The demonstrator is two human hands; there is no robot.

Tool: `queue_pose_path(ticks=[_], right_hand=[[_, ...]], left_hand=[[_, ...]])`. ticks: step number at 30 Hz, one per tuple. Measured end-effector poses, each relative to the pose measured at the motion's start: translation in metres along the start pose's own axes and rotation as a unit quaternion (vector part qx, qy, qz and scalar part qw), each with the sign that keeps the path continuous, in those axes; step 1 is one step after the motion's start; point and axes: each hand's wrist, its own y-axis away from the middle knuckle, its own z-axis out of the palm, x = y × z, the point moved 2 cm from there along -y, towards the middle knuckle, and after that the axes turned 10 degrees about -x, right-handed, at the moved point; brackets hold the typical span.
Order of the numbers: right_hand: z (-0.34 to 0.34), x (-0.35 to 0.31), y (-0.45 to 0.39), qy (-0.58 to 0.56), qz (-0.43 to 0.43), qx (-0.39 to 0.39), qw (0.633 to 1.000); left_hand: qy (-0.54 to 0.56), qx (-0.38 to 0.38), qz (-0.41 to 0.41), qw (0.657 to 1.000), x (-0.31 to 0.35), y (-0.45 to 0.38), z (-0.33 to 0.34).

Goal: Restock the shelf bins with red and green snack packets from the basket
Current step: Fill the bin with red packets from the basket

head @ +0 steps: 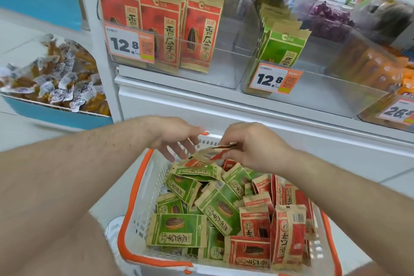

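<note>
picking stage: right hand (253, 143) pinches a red packet (220, 152) over the basket (143, 186), left hand (177, 136) released; next, lift it to the red bin (224, 74).

The orange-edged price tag (129, 43) clipped to the front of the clear bin (201, 74) at eleven o'clock reads "12.8", with a QR code on its right part. The red packets (161, 29) standing behind it carry the vertical characters "香瓜子" under a small "洽洽" mark. At one o'clock a second price tag (276, 79) on the neighbouring bin (313, 87) also reads "12.8", beside a QR code; the green packets (284, 47) there show "洽洽" and a partly hidden "原". At three o'clock a third tag (398, 111) reads "26.8", cut off by the frame edge. Print on the basket's packets (215, 215) is too skewed to read surely.
</note>
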Motion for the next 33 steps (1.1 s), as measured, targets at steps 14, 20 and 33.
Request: queue_pose_path(ticks=[14,20,33], right_hand=[[0.01,0.015,0.014,0.009,-0.032,0.339,0.94],[-0.028,0.008,-0.011,-0.338,0.189,0.288,0.876],[-0.094,0.0,-0.06,-0.324,0.079,0.336,0.881]], left_hand=[[0.268,-0.061,0.189,0.943,0.031,0.017,-0.004],[0.249,0.081,0.313,0.913,0.048,0.038,-0.027],[0.234,0.267,0.401,0.845,0.058,0.061,-0.06]])
